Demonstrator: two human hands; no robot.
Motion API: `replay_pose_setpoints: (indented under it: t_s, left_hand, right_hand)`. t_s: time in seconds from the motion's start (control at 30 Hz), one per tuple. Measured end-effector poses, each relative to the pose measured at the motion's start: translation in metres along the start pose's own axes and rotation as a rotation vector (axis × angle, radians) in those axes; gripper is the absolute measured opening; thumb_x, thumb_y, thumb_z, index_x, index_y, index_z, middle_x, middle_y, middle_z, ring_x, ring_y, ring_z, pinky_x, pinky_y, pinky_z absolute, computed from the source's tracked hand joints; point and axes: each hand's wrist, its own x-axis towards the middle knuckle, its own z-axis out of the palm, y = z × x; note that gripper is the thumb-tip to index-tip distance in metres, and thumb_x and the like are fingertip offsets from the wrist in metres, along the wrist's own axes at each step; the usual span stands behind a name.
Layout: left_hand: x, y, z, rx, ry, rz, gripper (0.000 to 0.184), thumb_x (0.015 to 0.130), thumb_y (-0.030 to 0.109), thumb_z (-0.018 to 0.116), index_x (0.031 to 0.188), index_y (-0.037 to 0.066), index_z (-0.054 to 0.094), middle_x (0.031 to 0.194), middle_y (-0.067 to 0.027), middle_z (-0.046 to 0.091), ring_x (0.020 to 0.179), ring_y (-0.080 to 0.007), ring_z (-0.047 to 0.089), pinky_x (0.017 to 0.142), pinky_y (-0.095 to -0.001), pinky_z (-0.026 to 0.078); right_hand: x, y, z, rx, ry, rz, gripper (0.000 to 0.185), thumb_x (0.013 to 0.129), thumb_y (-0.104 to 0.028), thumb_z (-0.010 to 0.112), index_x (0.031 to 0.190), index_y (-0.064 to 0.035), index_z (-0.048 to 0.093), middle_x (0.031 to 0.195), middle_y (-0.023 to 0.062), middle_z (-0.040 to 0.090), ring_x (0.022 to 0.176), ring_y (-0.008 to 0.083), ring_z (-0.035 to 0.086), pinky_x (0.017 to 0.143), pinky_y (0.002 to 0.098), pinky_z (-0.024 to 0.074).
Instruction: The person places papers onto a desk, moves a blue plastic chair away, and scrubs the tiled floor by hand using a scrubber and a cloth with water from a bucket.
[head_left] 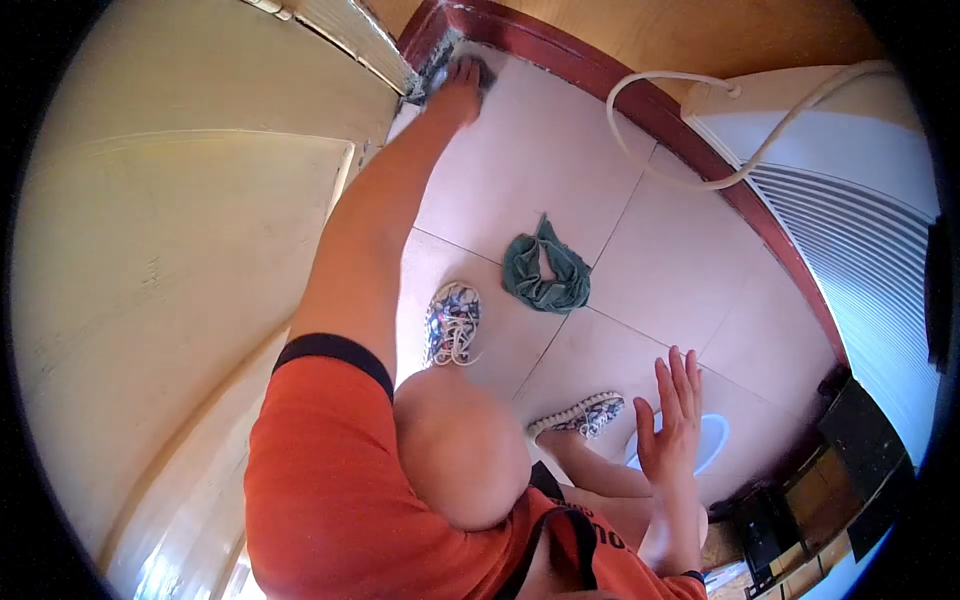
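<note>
My left hand (460, 95) reaches far forward to the floor corner beside the door frame. Its fingers press down on a dark grey rag (487, 74), which is partly hidden and slightly blurred. On my right, my right hand (672, 430) is raised with its fingers stretched out and nothing in it. Below that hand, and partly covered by it, stands a white basin (712, 442). A crumpled green cloth (545, 268) lies on the tiles between my hands, touched by neither.
A cream door (180, 250) fills the left side. Dark red skirting (560, 50) runs along the wall. At right stands a white ribbed appliance (850, 210) with a looping white cable (700, 185). My patterned shoes (452, 325) rest on the pale floor tiles (660, 270).
</note>
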Motion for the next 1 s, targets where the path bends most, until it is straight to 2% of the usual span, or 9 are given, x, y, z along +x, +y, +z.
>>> replay_pose_setpoints:
  t_s: [0.17, 0.33, 0.43, 0.5, 0.53, 0.6, 0.67, 0.87, 1.0]
  left_hand:
    - [-0.198, 0.013, -0.008, -0.096, -0.042, -0.105, 0.055, 0.079, 0.002, 0.04, 0.132, -0.005, 0.03, 0.14, -0.0231, 0.028, 0.129, -0.0363, 0.029, 0.106, -0.0388, 0.028]
    - [-0.361, 0.041, -0.03, -0.205, -0.239, -0.18, 0.067, 0.066, 0.015, 0.066, 0.125, -0.002, 0.04, 0.135, -0.0218, 0.034, 0.125, -0.0372, 0.032, 0.101, -0.0435, 0.03]
    - [-0.326, 0.093, -0.06, -0.246, -0.077, -0.168, 0.054, 0.061, 0.014, 0.067, 0.111, 0.001, 0.052, 0.123, -0.0187, 0.045, 0.115, -0.0373, 0.041, 0.095, -0.0456, 0.034]
    - [-0.288, 0.122, -0.057, -0.4, -0.059, 0.363, 0.039, 0.06, 0.012, 0.062, 0.097, 0.001, 0.056, 0.11, -0.0193, 0.05, 0.099, -0.0369, 0.049, 0.084, -0.0467, 0.04]
    - [-0.282, 0.136, -0.046, -0.425, -0.044, 0.358, 0.039, 0.06, 0.012, 0.062, 0.097, 0.001, 0.056, 0.11, -0.0193, 0.05, 0.099, -0.0369, 0.049, 0.084, -0.0467, 0.04]
    - [-0.274, 0.139, -0.031, -0.375, -0.576, 0.195, 0.035, 0.06, 0.013, 0.061, 0.093, 0.003, 0.057, 0.111, -0.0194, 0.05, 0.097, -0.0355, 0.051, 0.084, -0.0493, 0.04]
    - [-0.27, 0.144, -0.03, -0.32, -0.553, 0.206, 0.034, 0.066, 0.014, 0.059, 0.099, 0.004, 0.058, 0.115, -0.0177, 0.05, 0.1, -0.0319, 0.052, 0.085, -0.0516, 0.039]
    - [-0.212, 0.178, 0.015, -0.153, -0.333, 1.091, 0.054, 0.082, 0.014, 0.046, 0.135, 0.02, 0.036, 0.146, -0.0053, 0.024, 0.133, -0.0249, 0.025, 0.105, -0.0492, 0.02]
    - [-0.119, 0.211, 0.037, 0.093, -0.097, 1.031, 0.051, 0.082, 0.026, 0.049, 0.133, 0.022, 0.04, 0.145, -0.0018, 0.027, 0.134, -0.0222, 0.021, 0.104, -0.0558, 0.018]
  right_hand:
    - [0.003, 0.004, 0.0, 0.01, 0.031, 0.001, 0.047, 0.079, -0.011, 0.06, 0.124, -0.0029, 0.047, 0.136, 0.0161, 0.038, 0.129, 0.0385, 0.029, 0.104, 0.0516, 0.0239]
    - [-0.005, -0.001, -0.005, 0.038, 0.028, 0.013, 0.048, 0.079, -0.01, 0.06, 0.125, -0.0036, 0.047, 0.136, 0.0164, 0.038, 0.129, 0.0384, 0.029, 0.104, 0.0517, 0.0242]
    - [-0.008, 0.001, -0.01, 0.027, 0.019, -0.035, 0.05, 0.078, -0.011, 0.061, 0.125, -0.0039, 0.046, 0.137, 0.0167, 0.037, 0.129, 0.0382, 0.03, 0.103, 0.0517, 0.0255]
    - [-0.013, -0.003, -0.008, 0.034, 0.042, -0.026, 0.05, 0.078, -0.011, 0.062, 0.125, -0.0039, 0.046, 0.137, 0.0165, 0.037, 0.129, 0.038, 0.03, 0.103, 0.0517, 0.0255]
    - [-0.015, 0.002, -0.015, 0.018, 0.052, -0.028, 0.051, 0.078, -0.011, 0.062, 0.125, -0.0039, 0.046, 0.137, 0.0163, 0.037, 0.129, 0.0377, 0.03, 0.103, 0.0517, 0.0256]
    - [-0.017, 0.003, -0.021, 0.018, 0.054, -0.012, 0.052, 0.077, -0.011, 0.062, 0.126, -0.0043, 0.046, 0.138, 0.0167, 0.035, 0.13, 0.0383, 0.029, 0.103, 0.052, 0.0254]
    - [-0.023, 0.0, -0.026, 0.008, 0.032, 0.02, 0.053, 0.077, -0.012, 0.062, 0.127, -0.0049, 0.045, 0.139, 0.0173, 0.034, 0.13, 0.0394, 0.026, 0.104, 0.0529, 0.024]
    - [-0.032, -0.009, -0.031, 0.07, -0.012, 0.029, 0.055, 0.075, -0.006, 0.062, 0.128, -0.0056, 0.044, 0.139, 0.0171, 0.034, 0.131, 0.0391, 0.025, 0.106, 0.0517, 0.0188]
    - [-0.028, -0.011, -0.029, 0.054, -0.02, 0.041, 0.055, 0.076, -0.007, 0.062, 0.128, -0.0052, 0.044, 0.139, 0.0173, 0.034, 0.131, 0.0391, 0.025, 0.106, 0.0521, 0.0186]
